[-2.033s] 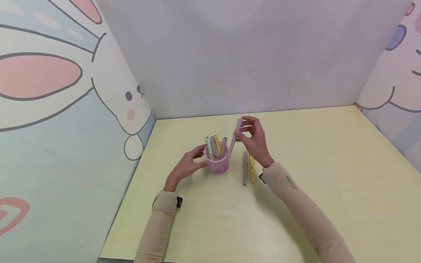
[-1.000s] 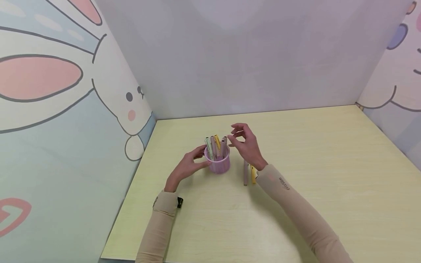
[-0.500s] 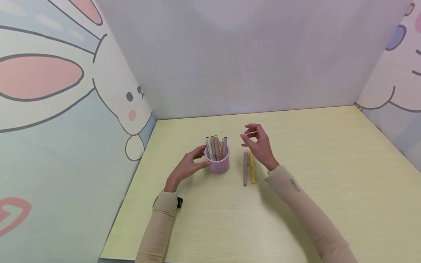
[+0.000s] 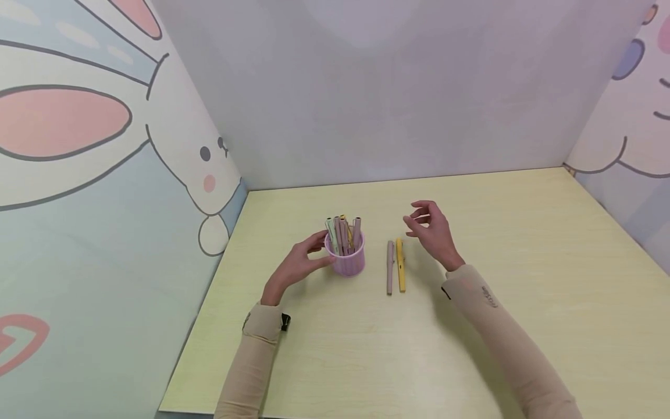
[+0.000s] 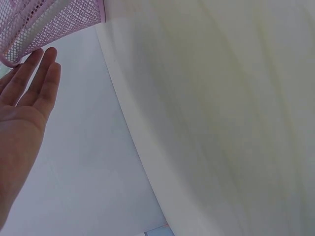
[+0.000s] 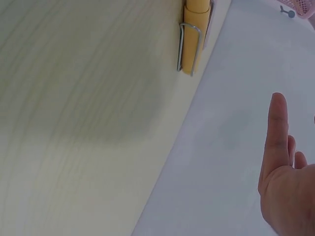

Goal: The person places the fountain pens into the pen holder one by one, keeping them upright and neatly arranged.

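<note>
A pink mesh pen holder (image 4: 349, 266) stands upright on the table, with several capped pens in it: mauve, pale green and yellow. My left hand (image 4: 299, 263) holds its left side, thumb at the front and fingers around the back. In the left wrist view the fingers (image 5: 34, 81) touch the mesh near the rim. To the right of the holder a mauve pen (image 4: 389, 267) and a yellow pen (image 4: 401, 265) lie side by side. My right hand (image 4: 433, 235) hovers beyond them to the right, fingers loosely bent, holding nothing. The yellow pen's metal clip shows in the right wrist view.
The pale wood-grain table (image 4: 335, 349) meets a plain light wall (image 4: 387, 99) at the back. A wall painted with a rabbit (image 4: 173, 139) rises along the left side. Another painted wall (image 4: 623, 128) is at the right.
My right hand put a mauve pen into the holder, let it go, and moved away to the right past the two lying pens. The left hand has stayed at the holder.
</note>
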Demonstrator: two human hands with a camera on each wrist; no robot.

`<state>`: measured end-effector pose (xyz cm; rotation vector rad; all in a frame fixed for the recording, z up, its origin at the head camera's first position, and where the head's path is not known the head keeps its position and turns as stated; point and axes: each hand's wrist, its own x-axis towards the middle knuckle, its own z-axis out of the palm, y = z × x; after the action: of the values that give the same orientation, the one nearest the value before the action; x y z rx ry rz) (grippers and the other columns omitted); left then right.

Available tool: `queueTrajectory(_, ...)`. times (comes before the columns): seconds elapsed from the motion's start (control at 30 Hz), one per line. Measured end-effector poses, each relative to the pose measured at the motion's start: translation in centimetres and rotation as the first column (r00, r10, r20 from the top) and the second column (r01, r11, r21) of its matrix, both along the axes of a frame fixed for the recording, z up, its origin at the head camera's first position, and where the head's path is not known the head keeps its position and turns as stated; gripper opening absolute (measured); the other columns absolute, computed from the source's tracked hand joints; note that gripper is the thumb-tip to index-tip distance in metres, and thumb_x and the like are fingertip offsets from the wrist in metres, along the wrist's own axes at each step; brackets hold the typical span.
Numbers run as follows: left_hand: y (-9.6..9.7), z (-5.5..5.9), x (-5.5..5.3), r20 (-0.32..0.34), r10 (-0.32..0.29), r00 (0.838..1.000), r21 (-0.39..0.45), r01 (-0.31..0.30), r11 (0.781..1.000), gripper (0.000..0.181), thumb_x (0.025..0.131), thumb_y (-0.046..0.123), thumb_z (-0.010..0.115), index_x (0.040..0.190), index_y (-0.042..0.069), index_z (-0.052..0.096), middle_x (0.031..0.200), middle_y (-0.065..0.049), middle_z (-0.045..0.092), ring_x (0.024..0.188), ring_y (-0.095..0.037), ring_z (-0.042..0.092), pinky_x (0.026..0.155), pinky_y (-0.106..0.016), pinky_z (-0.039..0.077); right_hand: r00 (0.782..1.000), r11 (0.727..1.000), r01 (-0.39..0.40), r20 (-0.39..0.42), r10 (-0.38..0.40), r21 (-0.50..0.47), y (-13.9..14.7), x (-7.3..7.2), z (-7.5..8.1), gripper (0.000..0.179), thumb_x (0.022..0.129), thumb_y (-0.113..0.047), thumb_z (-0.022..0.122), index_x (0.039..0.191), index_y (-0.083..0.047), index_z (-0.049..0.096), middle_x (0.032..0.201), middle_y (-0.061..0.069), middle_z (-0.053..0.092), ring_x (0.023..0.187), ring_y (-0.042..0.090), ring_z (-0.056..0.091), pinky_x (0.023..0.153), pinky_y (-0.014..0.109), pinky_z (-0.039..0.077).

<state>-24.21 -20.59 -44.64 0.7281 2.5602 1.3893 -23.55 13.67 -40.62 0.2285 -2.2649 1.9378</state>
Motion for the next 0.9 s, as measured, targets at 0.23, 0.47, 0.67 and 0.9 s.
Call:
queueTrajectory(0.23,0.1,0.0,-0.1,0.004,0.003,1.0,0.0,-0.003,1.0,0.076,0.097,0.035,0.075,0.158,0.007,0.04,0.146,-0.016,0.057,0.134,-0.036,0.054,0.113,-0.049,0.043,0.997,0.998,0.009,0.073,-0.014,0.069,1.4,0.3,-0.4,0.046,0.101,-0.001,0.064,0.138,0.014,0.043,0.111,0.025,0.053,0.09,0.016,0.057,0.081,0.044,0.062)
queueTrajectory(0.47,0.1,0.1,-0.1,0.013,0.013,1.0,-0.004,-0.013,1.0,0.075,0.097,0.033,0.075,0.158,0.007,0.041,0.146,-0.017,0.057,0.134,-0.037,0.053,0.114,-0.049,0.042,0.988,0.994,0.007,0.155,-0.023,0.105,3.4,-1.1,-3.5,0.053,0.102,-0.011,0.066,0.144,0.01,0.04,0.114,0.022,0.054,0.099,0.032,0.059,0.083,0.047,0.061)
queueTrajectory(0.67,0.2,0.2,-0.1,0.015,0.011,1.0,-0.003,-0.011,1.0,0.076,0.097,0.033,0.075,0.159,0.006,0.04,0.146,-0.017,0.057,0.134,-0.037,0.053,0.114,-0.049,0.042,0.982,0.992,-0.032,0.187,0.009,0.122,4.5,-1.2,-4.6,0.059,0.102,-0.016,0.068,0.145,0.009,0.038,0.116,0.022,0.052,0.105,0.041,0.058,0.077,0.042,0.063)
queueTrajectory(0.9,0.2,0.1,-0.1,0.011,0.003,1.0,0.002,-0.003,1.0,0.075,0.097,0.032,0.074,0.158,0.006,0.04,0.146,-0.017,0.057,0.134,-0.037,0.053,0.114,-0.05,0.042,0.965,0.983,-0.078,0.26,0.033,0.165,5.0,-0.8,-4.7,0.058,0.103,-0.013,0.066,0.145,0.012,0.036,0.12,0.025,0.05,0.109,0.039,0.057,0.075,0.034,0.064)
